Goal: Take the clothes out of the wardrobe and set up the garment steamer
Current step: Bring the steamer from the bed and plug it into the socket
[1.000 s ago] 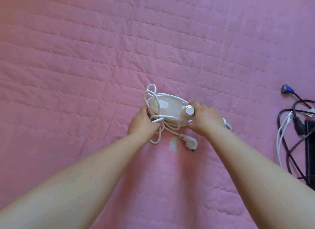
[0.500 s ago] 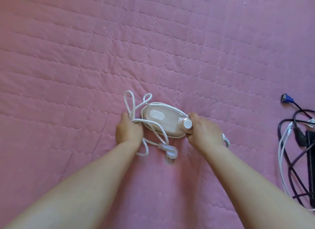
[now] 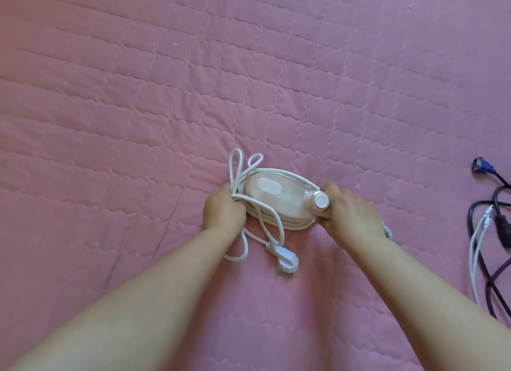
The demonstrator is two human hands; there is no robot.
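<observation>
While both bare forearms reached forward over the pink quilted cover, the steamer lay flat on that cover between the two hands, its pale oval body pointing away and to the left. At the steamer's left end, the left hand was curled around a bundle of the white cord, fingers closed on several strands gathered there. Two loops of the cord stood out just beyond the steamer's far left tip, while other strands ran along the steamer's far edge and crossed over its near side. From the steamer's near side a longer loop of cord trailed toward the person and ended in the white plug, which rested on the cover just nearer than the steamer and apart from both hands. At the steamer's right end, the right hand gripped the part behind the round knob, whose white face with a ribbed metallic rim looked upward; how the fingers wrapped underneath could not be made out, though the hand seemed closed firmly on that end. A short bit of white cord showed just past the right wrist. Well to the right of the steamer, near the edge of view, lay a tangle of dark cables with one white cable among them, and a blue connector lay beyond them.
</observation>
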